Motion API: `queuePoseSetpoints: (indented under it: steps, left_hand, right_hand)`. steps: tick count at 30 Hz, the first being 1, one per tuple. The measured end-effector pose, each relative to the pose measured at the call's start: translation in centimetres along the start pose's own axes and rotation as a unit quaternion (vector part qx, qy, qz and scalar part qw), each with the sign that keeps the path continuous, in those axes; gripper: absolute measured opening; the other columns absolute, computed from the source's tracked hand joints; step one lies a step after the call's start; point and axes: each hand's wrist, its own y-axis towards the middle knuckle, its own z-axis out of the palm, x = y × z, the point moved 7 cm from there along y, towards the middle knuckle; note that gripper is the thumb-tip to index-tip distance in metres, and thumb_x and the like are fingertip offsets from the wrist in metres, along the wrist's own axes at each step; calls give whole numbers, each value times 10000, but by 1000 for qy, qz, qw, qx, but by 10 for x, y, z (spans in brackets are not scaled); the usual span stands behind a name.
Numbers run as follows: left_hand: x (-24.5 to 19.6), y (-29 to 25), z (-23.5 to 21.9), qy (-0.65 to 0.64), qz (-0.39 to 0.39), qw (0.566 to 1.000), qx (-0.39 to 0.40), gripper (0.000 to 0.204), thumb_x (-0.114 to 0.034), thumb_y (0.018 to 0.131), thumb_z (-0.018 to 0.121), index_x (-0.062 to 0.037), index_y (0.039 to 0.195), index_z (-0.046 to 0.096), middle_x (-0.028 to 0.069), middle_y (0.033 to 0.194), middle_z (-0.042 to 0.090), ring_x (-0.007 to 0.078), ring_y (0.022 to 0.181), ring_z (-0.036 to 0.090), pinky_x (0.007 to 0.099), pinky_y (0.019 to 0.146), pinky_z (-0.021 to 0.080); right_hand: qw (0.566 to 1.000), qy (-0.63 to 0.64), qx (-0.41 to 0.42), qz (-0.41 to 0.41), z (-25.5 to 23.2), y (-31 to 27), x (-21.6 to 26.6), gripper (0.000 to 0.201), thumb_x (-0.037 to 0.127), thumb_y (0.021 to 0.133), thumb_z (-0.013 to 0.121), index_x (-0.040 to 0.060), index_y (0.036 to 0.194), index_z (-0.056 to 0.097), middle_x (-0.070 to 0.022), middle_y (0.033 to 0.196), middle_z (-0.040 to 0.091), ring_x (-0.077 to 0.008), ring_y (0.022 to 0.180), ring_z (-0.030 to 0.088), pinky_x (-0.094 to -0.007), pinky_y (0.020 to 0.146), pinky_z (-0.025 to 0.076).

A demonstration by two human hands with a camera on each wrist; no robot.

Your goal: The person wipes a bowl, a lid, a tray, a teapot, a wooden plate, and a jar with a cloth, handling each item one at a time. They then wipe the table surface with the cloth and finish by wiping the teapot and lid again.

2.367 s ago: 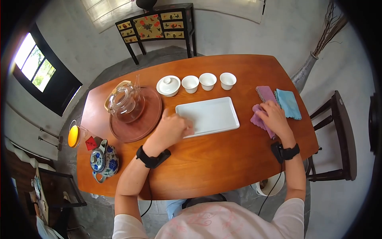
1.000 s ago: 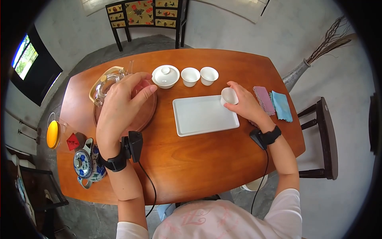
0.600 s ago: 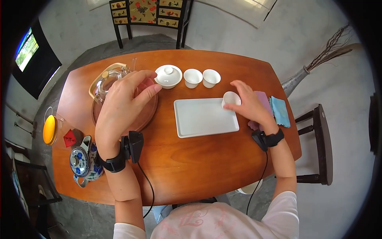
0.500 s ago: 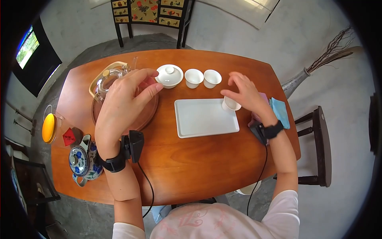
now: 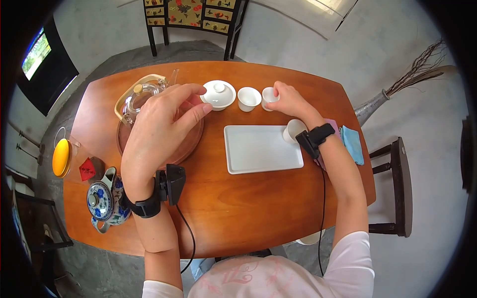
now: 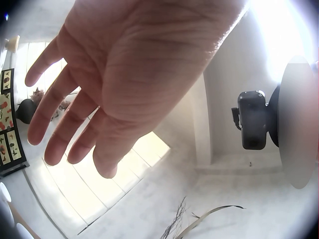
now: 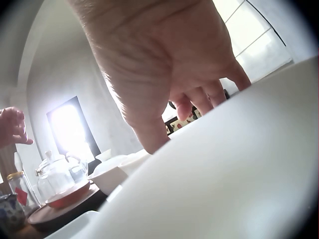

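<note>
1. The right hand (image 5: 292, 102) curls thumb and fingers around a white cup (image 5: 267, 97), at its fingertips.
2. Left of that hand stand a second cup (image 5: 249, 100) and a lidded bowl (image 5: 218, 97).
3. The left hand (image 5: 159, 121), loosely open and holding nothing, hangs above a round tray (image 5: 188, 145).

White flared porcelain cups (image 5: 249, 99), white rectangular tray (image 5: 261, 151) — both plain. Rounded ceramic teapot (image 5: 101, 202) — blue floral pattern, white ground. Smooth wooden table (image 5: 248, 213) orange-brown. Limp fabric cloth (image 5: 352, 145) light blue.
</note>
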Motion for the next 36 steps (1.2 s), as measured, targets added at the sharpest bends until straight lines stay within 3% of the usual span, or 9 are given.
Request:
queuePoseSetpoints:
  steps: [2, 4, 9, 11, 13, 16, 22, 29, 36]
  left_hand:
    - [-1, 0, 1, 0, 7, 1000, 3, 279, -208, 825, 635, 9, 999, 627, 152, 860, 648, 304, 779, 620, 367, 710, 479]
    - [-1, 0, 1, -5, -16, 1000, 7, 279, -210, 827, 631, 10, 999, 627, 155, 863, 652, 304, 784, 621, 367, 719, 478]
    - [-5, 1, 2, -9, -18, 1000, 14, 282, -217, 832, 623, 10, 998, 628, 157, 876, 656, 302, 795, 624, 363, 722, 478]
    - [-8, 0, 2, -7, -25, 999, 19, 284, -219, 833, 622, 10, 1000, 628, 159, 880, 657, 301, 801, 624, 363, 725, 478]
    - [-7, -1, 6, -7, -56, 997, 52, 294, -212, 850, 610, 7, 1045, 607, 147, 975, 648, 266, 913, 601, 333, 820, 443]
    - [-11, -1, 11, 7, -3, 1000, 23, 284, -218, 832, 624, 11, 1000, 624, 163, 899, 652, 302, 827, 620, 365, 740, 473]
    - [-16, 0, 21, -3, -3, 999, 47, 271, -205, 829, 630, 13, 990, 622, 162, 876, 645, 307, 816, 618, 368, 729, 470]
    - [-18, 0, 22, -3, 5, 999, 51, 262, -198, 828, 632, 12, 986, 622, 155, 875, 645, 307, 809, 618, 357, 728, 470]
    - [-18, -1, 22, -1, -11, 998, 68, 282, -208, 838, 620, 8, 1020, 617, 157, 924, 647, 294, 831, 614, 349, 743, 463]
  right_hand:
    - [1000, 23, -16, 6, -18, -11, 6, 393, 289, 661, 717, 50, 799, 438, -146, 804, 560, -256, 748, 543, -337, 657, 439]
    - [994, 43, -95, -26, -51, -34, 17, 395, 302, 673, 699, 35, 812, 445, -166, 808, 565, -302, 755, 546, -376, 631, 434]
    - [989, 29, -142, -36, -93, -118, 35, 412, 292, 677, 719, 31, 812, 431, -164, 794, 552, -312, 746, 532, -395, 639, 422]
    - [989, 32, -140, -28, -87, -146, 34, 411, 283, 677, 724, 34, 813, 428, -162, 788, 549, -313, 748, 530, -401, 641, 418]
    - [995, 29, -98, -13, -70, -165, 29, 414, 279, 676, 738, 34, 810, 433, -159, 778, 547, -315, 749, 523, -405, 655, 418]
    - [996, 24, -88, 18, -39, -179, 12, 422, 285, 671, 752, 36, 802, 438, -158, 772, 553, -316, 764, 528, -396, 666, 421]
    - [991, -20, -131, 19, -8, -179, 5, 426, 282, 663, 773, 45, 804, 447, -146, 746, 573, -318, 760, 539, -403, 653, 415]
    - [987, -61, -146, -19, 0, -175, 10, 431, 274, 655, 781, 39, 819, 459, -135, 746, 575, -311, 725, 507, -394, 632, 398]
    - [988, -63, -142, -6, 1, -175, 10, 430, 271, 650, 785, 41, 825, 467, -131, 753, 581, -305, 730, 509, -393, 641, 400]
